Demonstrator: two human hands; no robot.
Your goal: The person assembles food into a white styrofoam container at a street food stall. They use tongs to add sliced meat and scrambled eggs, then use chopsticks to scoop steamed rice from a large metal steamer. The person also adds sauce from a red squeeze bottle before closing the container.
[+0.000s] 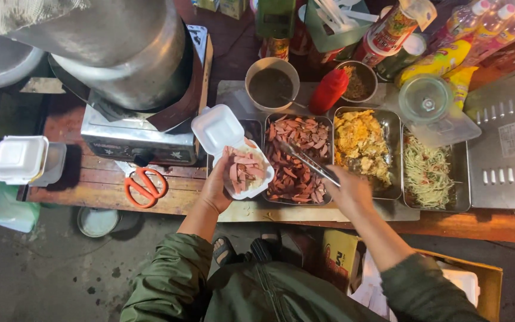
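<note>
We take the tray of sliced sausage (pixel 296 160) as our landmark. Our left hand (pixel 217 186) is closed around the underside of an open white foam clamshell box (pixel 239 161), which it holds touching the tray's left rim, its lid tilted back toward the metal stove box (pixel 138 140). We judge that the box is kept level and tight against the rim so that pieces cross the shortest gap. Sausage slices already lie in the box's lower half.

Our right hand (pixel 348 189) sits at the tray's near right corner and is clamped on metal tongs (pixel 308 160), which reach diagonally up and left over the tray. We cannot tell whether the tong tips hold a slice.

To the tray's right stand a tray of scrambled egg (pixel 362 149), then a tray of shredded vegetables (pixel 430 173). Behind the landmark are a bowl of dark sauce (pixel 271 86) and a red squeeze bottle (pixel 328 90). Well left of the landmark, orange-handled scissors (pixel 144 186) lie on the wooden counter (pixel 90 185), and stacked foam boxes (pixel 22 160) sit at its far left end.
</note>
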